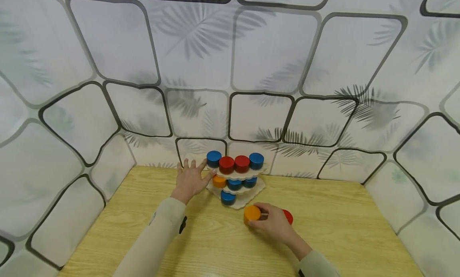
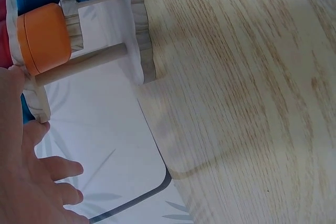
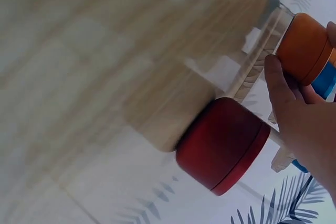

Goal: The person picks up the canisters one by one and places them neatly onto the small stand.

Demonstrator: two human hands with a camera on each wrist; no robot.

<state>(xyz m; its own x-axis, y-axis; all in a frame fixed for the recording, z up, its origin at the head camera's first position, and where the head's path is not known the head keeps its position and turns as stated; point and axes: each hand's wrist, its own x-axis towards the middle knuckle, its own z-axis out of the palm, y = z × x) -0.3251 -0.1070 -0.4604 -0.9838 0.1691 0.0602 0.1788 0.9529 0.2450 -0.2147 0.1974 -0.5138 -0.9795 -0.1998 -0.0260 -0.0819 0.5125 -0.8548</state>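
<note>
A wooden stand with three scalloped tiers [image 1: 248,198] carries small round tins with lid seams. Blue and red tins [image 1: 227,165] line the top; an orange tin [image 1: 219,182] and blue ones [image 1: 234,184] sit on the middle tier, and one blue tin [image 1: 228,198] on the lowest. My left hand [image 1: 190,181] pinches the top tier's left end between thumb and forefinger, the other fingers spread out. In front of the stand, my right hand [image 1: 274,224] grips another orange tin [image 3: 304,48] between thumb and fingers. A red tin [image 3: 223,145] stands beside that hand, partly hidden in the head view.
The stand is on a wood-grain table [image 1: 323,229], near its back edge. Patterned white wall covering [image 1: 201,117] with dark outlines and leaf prints rises behind the table and along both sides. A round dowel [image 2: 84,64] joins the stand's tiers.
</note>
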